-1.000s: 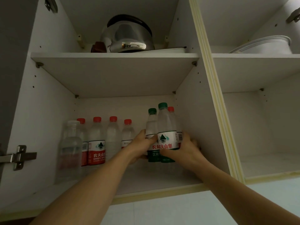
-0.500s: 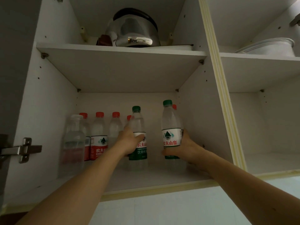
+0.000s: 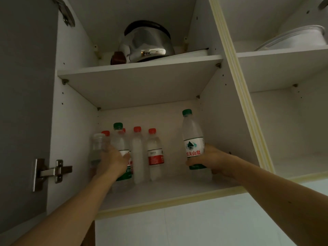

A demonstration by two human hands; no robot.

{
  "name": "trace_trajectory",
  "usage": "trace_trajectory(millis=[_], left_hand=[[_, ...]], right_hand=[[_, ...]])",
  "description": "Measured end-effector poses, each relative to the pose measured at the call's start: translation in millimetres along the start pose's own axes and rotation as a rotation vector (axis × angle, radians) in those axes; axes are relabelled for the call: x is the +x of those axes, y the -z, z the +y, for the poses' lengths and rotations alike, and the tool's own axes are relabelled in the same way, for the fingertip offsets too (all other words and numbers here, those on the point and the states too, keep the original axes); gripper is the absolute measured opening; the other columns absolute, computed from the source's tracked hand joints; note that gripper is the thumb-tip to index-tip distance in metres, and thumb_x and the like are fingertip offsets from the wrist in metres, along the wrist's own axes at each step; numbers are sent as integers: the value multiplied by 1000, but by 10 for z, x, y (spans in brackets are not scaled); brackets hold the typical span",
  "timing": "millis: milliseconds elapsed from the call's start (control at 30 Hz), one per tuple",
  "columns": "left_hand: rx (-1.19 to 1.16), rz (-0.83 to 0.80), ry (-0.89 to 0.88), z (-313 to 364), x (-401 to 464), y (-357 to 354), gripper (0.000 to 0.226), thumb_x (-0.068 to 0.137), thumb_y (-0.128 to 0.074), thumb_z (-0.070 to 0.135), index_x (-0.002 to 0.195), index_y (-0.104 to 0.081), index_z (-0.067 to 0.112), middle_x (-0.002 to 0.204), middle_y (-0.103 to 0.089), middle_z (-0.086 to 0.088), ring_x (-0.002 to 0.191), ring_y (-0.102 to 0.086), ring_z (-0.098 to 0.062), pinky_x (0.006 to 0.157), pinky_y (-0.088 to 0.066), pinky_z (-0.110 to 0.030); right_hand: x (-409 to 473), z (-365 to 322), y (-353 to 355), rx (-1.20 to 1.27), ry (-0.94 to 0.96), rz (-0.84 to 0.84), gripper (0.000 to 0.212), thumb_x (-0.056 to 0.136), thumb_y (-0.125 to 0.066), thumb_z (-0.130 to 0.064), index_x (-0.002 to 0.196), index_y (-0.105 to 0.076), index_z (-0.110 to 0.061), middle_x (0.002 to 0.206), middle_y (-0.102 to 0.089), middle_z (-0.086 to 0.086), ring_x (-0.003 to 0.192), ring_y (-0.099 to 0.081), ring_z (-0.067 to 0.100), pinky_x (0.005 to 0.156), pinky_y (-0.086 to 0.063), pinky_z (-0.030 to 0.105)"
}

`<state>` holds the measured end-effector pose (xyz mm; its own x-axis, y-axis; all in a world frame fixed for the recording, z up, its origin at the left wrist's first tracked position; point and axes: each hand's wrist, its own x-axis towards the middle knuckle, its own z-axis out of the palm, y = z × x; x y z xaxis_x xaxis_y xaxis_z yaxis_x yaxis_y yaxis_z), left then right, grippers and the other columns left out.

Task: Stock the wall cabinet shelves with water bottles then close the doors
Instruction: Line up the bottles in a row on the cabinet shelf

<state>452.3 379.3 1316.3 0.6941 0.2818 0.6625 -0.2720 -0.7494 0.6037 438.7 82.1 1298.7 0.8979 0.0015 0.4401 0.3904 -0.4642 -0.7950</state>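
Observation:
Both my hands are inside the left wall cabinet, on its lower shelf (image 3: pixel 177 190). My left hand (image 3: pixel 113 161) grips a green-capped water bottle (image 3: pixel 119 139) at its label, in front of the row at the back left. My right hand (image 3: pixel 211 159) grips a second green-capped bottle (image 3: pixel 192 139) low on its label, upright near the cabinet's right wall. Red-capped bottles (image 3: pixel 154 153) stand in a row along the back. A clear-capped bottle (image 3: pixel 98 148) stands at the far left, next to my left hand.
The upper shelf (image 3: pixel 142 67) carries a steel kettle (image 3: pixel 147 44) and a small dark object. The left door (image 3: pixel 23 103) hangs open with its hinge (image 3: pixel 51 172) showing. The right compartment holds a white bowl (image 3: pixel 298 39) on its upper shelf. Pale wall tiles lie below.
My left hand has carried its green-capped bottle leftward to the back-left row. My right hand has kept its bottle near the right wall. The two bottles, together a second ago, are now far apart.

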Motion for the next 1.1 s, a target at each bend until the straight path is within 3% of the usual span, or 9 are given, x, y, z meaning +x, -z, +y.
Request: trace_trajectory(millis=[67,167,333,433,533,633,733,900,1100], left_hand=[[126,100,-58,92,-84,-23,83,94,-70,36,155,-21,7,151,-36,-24,132,-44,-42,103,-46,-50],[201,216,-324,375,-215,-116,87,92,-72,33,157,-18,12,156,-25,-18,141,-33,-37,110,-42,-49],[-7,-207,-398,848,-236,-426,86,95,-68,26,162,-14,18,164,-20,-9,150,-26,-30,120,-32,-49],[-62,-355,-403,1010,-145,-581,103,89,-77,29,163,-5,22,167,-19,-10,151,-27,-30,120,-34,-48],[-131,-435,-342,1119,17,-669,119,84,-83,30,161,7,30,163,-29,-10,143,-41,-30,105,-43,-38],[-184,-568,-272,1156,124,-777,130,83,-84,28,159,21,27,161,-36,-10,138,-47,-29,106,-43,-37],[-269,-615,-234,1127,191,-910,129,83,-83,19,159,21,29,154,-45,-10,126,-57,-28,102,-54,-46],[-301,-589,-283,1068,306,-984,107,79,-84,14,157,-13,32,136,-57,-9,112,-66,-29,85,-62,-51],[-41,-443,-461,959,381,-1037,111,81,-84,28,157,-3,35,124,-61,-9,105,-66,-25,87,-61,-47]], right_hand=[[-12,-17,4,-3,-15,-3,56,71,-90,-22,120,-65,-11,113,-72,16,107,-68,33,100,-53,53],[-14,-21,24,-5,-16,-31,51,73,-90,-23,119,-68,-15,112,-74,11,108,-69,30,100,-53,51],[-43,-17,102,4,13,-96,42,80,-86,-24,118,-68,-23,106,-77,3,100,-73,21,92,-60,41],[-23,-45,173,-21,102,-95,35,80,-86,-19,109,-67,-27,90,-79,-9,84,-75,8,69,-62,25],[-2,-52,234,-78,173,-84,36,79,-84,-9,97,-63,-32,77,-73,-26,73,-69,-10,54,-51,8],[54,-7,252,-145,190,-36,39,77,-85,-8,104,-66,-28,92,-77,-11,88,-72,1,72,-60,19],[116,29,257,-198,141,27,48,76,-87,-9,116,-64,-23,110,-73,-2,104,-69,15,95,-58,37],[293,21,257,-326,17,34,58,75,-88,-13,124,-58,-17,118,-69,5,111,-66,24,99,-55,46],[504,-125,110,-463,-124,11,53,79,-86,-21,120,-55,-9,118,-64,8,107,-62,26,88,-59,41]])
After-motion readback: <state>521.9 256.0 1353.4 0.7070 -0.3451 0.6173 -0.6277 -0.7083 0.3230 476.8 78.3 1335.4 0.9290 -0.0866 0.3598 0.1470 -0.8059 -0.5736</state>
